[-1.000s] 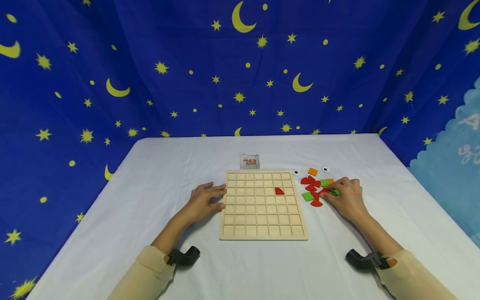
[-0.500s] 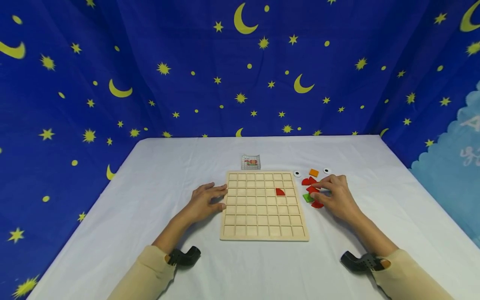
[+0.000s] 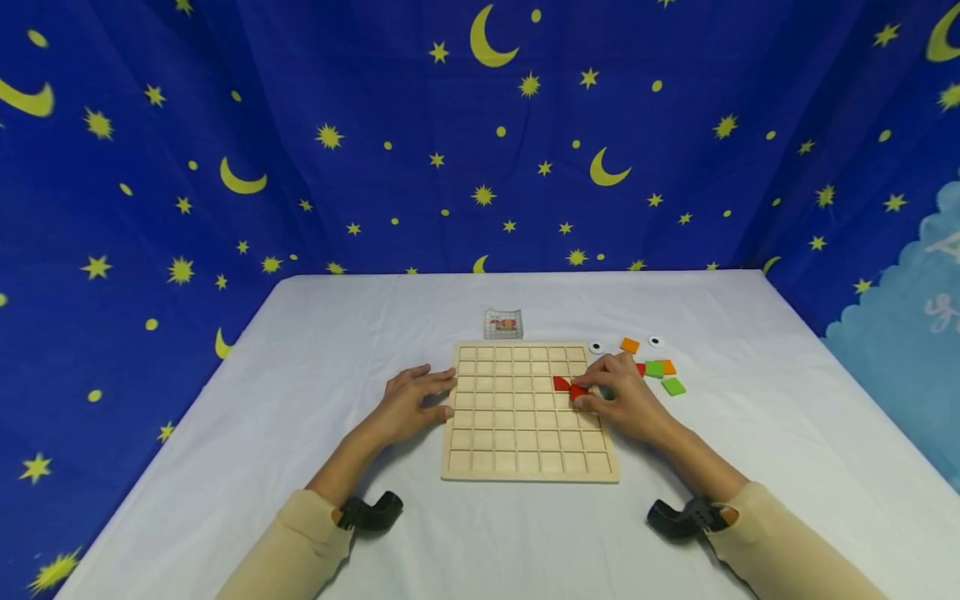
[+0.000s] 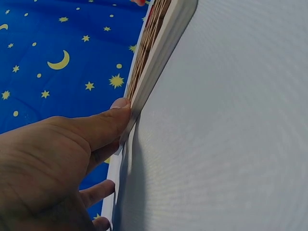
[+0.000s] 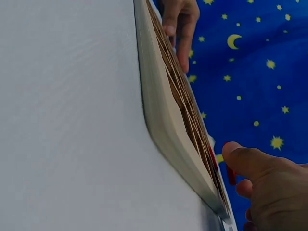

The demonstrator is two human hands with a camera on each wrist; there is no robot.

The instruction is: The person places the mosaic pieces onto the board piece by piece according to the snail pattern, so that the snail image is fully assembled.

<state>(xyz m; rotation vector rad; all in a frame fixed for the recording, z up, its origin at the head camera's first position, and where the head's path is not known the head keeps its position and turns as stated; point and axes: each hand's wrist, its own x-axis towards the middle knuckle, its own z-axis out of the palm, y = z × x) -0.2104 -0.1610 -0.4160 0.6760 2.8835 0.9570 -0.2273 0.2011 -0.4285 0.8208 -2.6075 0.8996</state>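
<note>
A wooden grid board (image 3: pixel 517 442) lies on the white-covered table. My left hand (image 3: pixel 408 408) rests at its left edge with fingers extended; in the left wrist view the thumb (image 4: pixel 113 120) touches the rim. One red quarter-circle piece (image 3: pixel 561 384) sits in a cell toward the board's right. Beside it, over the right-hand cells, my right hand (image 3: pixel 626 400) pinches another red piece (image 3: pixel 577 392) between thumb and fingers. That held piece also shows as a thin red edge in the right wrist view, by the right thumb (image 5: pixel 245 161).
Behind the board lies a small picture card (image 3: pixel 503 323). To the right are green squares (image 3: pixel 673 387), orange squares (image 3: pixel 629 345) and white discs with black dots (image 3: pixel 656 342). Part of a red piece (image 3: pixel 641 369) shows behind my right hand, which hides others.
My right hand has moved left from the loose pieces to the board, bringing a red piece with it. My left hand has stayed at the board's left edge.
</note>
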